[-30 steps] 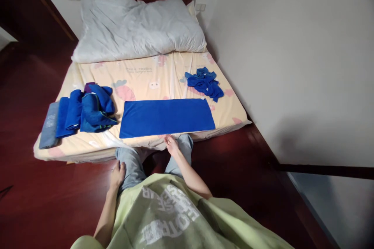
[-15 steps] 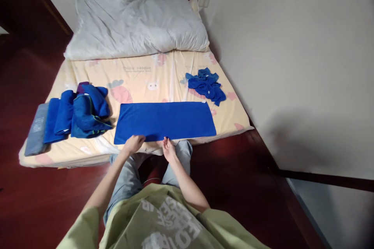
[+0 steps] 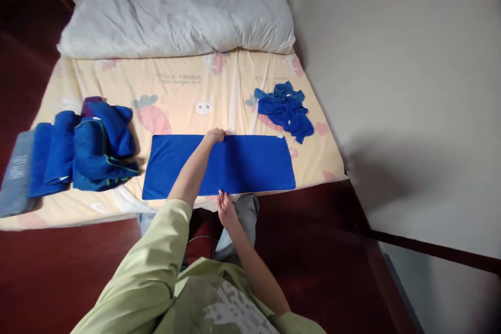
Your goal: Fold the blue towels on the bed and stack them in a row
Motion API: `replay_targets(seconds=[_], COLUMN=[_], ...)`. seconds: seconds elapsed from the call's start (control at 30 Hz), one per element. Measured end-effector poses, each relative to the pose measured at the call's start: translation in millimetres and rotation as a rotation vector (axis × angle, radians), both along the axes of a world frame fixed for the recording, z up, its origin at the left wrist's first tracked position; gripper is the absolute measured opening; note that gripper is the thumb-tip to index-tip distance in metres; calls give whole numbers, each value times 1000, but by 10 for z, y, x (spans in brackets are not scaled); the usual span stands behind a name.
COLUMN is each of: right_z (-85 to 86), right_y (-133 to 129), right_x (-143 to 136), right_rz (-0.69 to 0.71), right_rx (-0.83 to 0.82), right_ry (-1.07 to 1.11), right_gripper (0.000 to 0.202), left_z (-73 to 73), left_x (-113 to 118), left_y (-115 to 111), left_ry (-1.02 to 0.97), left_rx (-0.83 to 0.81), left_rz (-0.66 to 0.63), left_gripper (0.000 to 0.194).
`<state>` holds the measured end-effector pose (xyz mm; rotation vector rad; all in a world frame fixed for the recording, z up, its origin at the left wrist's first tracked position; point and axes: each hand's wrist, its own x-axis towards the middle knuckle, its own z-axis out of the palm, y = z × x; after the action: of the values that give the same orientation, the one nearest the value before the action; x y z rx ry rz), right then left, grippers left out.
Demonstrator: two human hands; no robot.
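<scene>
A blue towel [image 3: 250, 164] lies flat as a long rectangle near the front edge of the bed. My left hand [image 3: 215, 135] reaches across it to the middle of its far edge; the fingers are bent and closed there, and their tips are hidden. At the near edge, my right hand [image 3: 226, 206] touches the towel's border with its palm partly turned up and its fingers apart. To the right lies a crumpled heap of blue cloths [image 3: 285, 109].
Folded blue towels [image 3: 62, 154] and a grey-blue folded item [image 3: 18, 172] lie at the left of the bed, beside a loosely bundled dark blue cloth [image 3: 92, 151]. A white quilt [image 3: 180, 10] covers the far end. A wall [image 3: 391, 88] stands at the right.
My left hand has gone from the towel's near edge to its far edge. My right hand has stayed at the near edge. The view has shifted closer and downward.
</scene>
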<state>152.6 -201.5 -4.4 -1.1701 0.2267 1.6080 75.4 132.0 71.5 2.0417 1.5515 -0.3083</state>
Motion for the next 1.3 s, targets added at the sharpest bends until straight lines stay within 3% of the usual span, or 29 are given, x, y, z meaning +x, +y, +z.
replay_targets(seconds=[0.13, 0.43, 0.6, 0.8, 1.03, 1.3], right_z=[-32, -18, 62, 93, 143, 119], right_y=[-11, 17, 70, -51, 36, -42], right_x=[19, 7, -2, -22, -10, -39], right_rz=[-9, 31, 41, -12, -14, -39], right_rx=[-32, -50, -56, -67, -17, -48], right_ry=[-1, -91, -77, -58, -27, -28], right_gripper=[13, 12, 13, 10, 18, 15], left_z=[-73, -66, -47, -39, -169, -171], left_x=[65, 70, 55, 1, 54, 54], left_y=[55, 147, 116, 82, 36, 59], left_ry=[26, 29, -11, -72, -99, -88], left_rx=[-12, -77, -38, 49, 52, 79], left_rz=[47, 137, 204, 252, 216, 210], left_gripper=[42, 50, 44, 43, 40, 46])
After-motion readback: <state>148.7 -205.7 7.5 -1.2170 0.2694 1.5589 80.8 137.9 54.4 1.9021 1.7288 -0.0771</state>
